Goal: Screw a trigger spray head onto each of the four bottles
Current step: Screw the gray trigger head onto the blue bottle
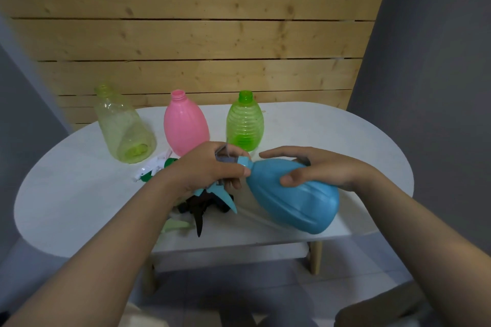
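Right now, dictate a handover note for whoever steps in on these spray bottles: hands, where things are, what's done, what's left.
Left hand grips a blue spray head at the neck of the blue bottle. Right hand holds that bottle tilted above the table.
Yellow bottle, pink bottle and green bottle stand at the back, necks open.
Spare heads: a white and green one by the yellow bottle, a dark one under the left hand.
Done: none fully seated that I can confirm.
Left: finish the blue one, then the other three.
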`<state>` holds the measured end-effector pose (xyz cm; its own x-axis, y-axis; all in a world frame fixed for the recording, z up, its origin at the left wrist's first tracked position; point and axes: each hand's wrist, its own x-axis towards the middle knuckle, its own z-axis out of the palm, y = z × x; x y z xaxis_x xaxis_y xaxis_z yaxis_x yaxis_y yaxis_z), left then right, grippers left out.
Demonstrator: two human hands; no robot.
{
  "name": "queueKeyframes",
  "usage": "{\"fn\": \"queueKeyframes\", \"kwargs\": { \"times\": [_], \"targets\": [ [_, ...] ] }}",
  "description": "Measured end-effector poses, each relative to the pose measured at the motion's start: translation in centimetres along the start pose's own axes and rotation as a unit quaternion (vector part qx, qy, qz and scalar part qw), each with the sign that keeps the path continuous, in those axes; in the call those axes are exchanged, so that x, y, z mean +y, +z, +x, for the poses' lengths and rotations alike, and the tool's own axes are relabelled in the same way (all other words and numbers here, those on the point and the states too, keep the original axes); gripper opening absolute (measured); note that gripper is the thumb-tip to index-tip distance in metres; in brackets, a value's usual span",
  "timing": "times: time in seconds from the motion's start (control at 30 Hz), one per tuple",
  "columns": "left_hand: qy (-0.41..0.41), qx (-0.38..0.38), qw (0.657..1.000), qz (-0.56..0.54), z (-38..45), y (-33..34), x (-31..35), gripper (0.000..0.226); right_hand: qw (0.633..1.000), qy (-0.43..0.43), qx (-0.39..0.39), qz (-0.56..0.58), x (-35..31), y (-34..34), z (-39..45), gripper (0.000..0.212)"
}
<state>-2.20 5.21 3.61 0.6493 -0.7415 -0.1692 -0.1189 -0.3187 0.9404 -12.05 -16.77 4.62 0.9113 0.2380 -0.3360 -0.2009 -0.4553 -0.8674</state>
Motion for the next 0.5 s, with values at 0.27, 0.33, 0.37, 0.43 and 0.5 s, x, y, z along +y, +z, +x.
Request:
{"fn": "queueKeyframes", "kwargs": {
  "times": [0.27, 0.33, 0.37, 0.43, 0.5],
  "targets": [
    [-0.046, 0.093, 0.995, -0.013, 0.2, -0.1, 0.0, 0.013, 0.993, -0.038, 0.097, 0.053, 0.6, -0.3, 0.2, 0.063],
    [-0.056, 0.144, 0.987, -0.038, 0.3, -0.4, -0.1, 0.003, 0.986, -0.051, 0.134, 0.091, 1.2, -0.9, 0.0, 0.060],
    [-0.060, 0.163, 0.983, -0.054, 0.4, -0.6, -0.1, 0.003, 0.982, -0.056, 0.141, 0.116, 1.4, -1.1, 0.0, 0.057],
    [-0.067, 0.176, 0.978, -0.087, 0.4, -0.8, -0.3, 0.007, 0.972, -0.067, 0.149, 0.170, 1.8, -1.1, 0.1, 0.055],
    [-0.064, 0.160, 0.978, -0.114, 0.4, -1.0, -0.4, 0.012, 0.966, -0.082, 0.150, 0.194, 2.0, -0.9, 0.2, 0.056]
  ]
}}
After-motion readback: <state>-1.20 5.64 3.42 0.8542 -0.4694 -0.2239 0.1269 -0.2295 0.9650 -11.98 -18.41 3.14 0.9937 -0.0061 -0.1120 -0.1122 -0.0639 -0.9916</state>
